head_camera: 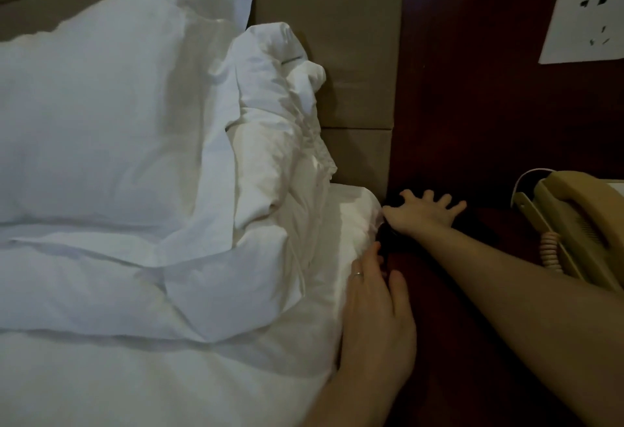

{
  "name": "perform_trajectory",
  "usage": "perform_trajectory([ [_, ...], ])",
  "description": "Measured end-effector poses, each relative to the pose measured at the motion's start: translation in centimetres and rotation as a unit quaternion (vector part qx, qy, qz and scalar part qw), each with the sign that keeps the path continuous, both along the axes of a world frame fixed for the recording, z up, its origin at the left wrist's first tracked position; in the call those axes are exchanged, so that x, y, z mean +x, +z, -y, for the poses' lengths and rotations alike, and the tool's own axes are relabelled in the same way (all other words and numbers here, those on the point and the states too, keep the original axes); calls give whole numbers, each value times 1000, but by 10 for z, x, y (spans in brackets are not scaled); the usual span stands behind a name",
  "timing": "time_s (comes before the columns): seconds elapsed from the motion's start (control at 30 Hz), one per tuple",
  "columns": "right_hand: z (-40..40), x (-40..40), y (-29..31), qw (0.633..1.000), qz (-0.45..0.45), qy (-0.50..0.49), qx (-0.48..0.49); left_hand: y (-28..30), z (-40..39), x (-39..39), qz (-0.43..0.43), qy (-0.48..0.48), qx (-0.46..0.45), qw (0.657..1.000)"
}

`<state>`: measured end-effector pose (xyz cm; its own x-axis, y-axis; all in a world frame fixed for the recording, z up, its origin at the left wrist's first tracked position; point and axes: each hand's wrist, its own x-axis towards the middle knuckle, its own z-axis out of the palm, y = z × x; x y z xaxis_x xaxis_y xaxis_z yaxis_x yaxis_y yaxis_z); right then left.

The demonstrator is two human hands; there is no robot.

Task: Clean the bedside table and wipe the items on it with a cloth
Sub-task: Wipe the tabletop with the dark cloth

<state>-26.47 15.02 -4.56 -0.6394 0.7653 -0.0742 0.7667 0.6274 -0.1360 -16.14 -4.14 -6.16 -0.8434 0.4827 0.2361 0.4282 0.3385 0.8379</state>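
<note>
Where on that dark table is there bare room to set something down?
Bare wood shows on the bedside table between the right forearm and the left hand. The far corner is crowded by the right hand pressing a dark cloth; the telephone fills the right edge.

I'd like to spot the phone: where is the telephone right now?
In the head view, the beige telephone sits at the right edge on the dark bedside table, below the wall socket and right of the right hand.

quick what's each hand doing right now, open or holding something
Left hand: open, fingers straight, lying along the edge of the white bedding.
Right hand: open, fingers spread, pressing a dark cloth on the bedside table.
</note>
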Motion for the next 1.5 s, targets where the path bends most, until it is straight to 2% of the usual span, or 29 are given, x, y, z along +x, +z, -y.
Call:
perform_trajectory([
  [0.27,58,77,-7,997,-32,65,12,0,-4,-2,19,-4,48,999],
  [0.43,109,143,-8,992,4,125,29,24,5,13,120,10,99,988],
  [0.67,135,229,-10,985,-29,172,10,26,31,37,146,8,57,988],
  [0.8,111,206,-11,988,-42,148,0,18,32,35,148,15,16,989],
  [1.03,29,116,-10,999,-28,29,-11,21,24,26,112,1,-31,993],
  [1.2,-34,67,-2,998,-21,-56,-22,16,16,10,130,-17,-2,991],
  [1.37,-45,63,-5,999,-25,-45,-7,7,12,5,113,-33,-7,993],
  [1.5,-13,91,-8,999,-27,-27,1,8,10,5,114,-24,-3,993],
])
